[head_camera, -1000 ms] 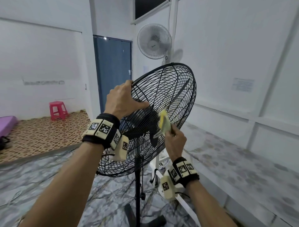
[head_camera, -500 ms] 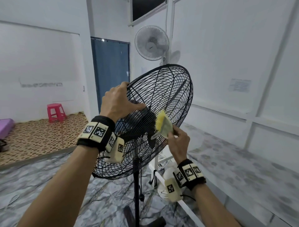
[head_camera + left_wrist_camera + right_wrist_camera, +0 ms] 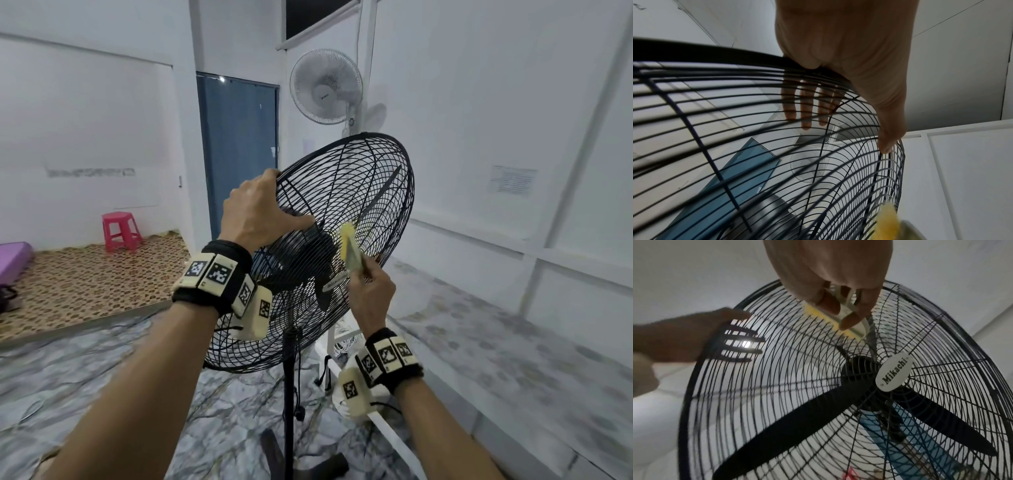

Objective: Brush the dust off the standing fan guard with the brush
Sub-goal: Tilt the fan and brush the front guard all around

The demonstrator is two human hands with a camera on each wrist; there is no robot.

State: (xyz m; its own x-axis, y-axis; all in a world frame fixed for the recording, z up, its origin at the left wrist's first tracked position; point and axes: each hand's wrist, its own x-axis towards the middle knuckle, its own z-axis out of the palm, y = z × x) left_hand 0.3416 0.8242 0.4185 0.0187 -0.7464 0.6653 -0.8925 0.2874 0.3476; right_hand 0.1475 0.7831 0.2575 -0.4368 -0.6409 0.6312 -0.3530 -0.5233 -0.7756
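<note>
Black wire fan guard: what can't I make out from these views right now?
- Dust on the black wire fan guard: too fine for any view.
- Yellow-bristled brush: blurred in head view; cut off by the left wrist view's bottom edge.
- Left hand fingertips: behind the wires.
- Fan base: cut off below, head view.

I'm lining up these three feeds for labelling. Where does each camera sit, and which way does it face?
Head: worn high, looking forward and down at the fan guard; both forearms show.
Left wrist: looks along the left hand, which grips the rim.
Right wrist: looks along the right hand, which pinches the brush.
All three share the guard and brush.
</note>
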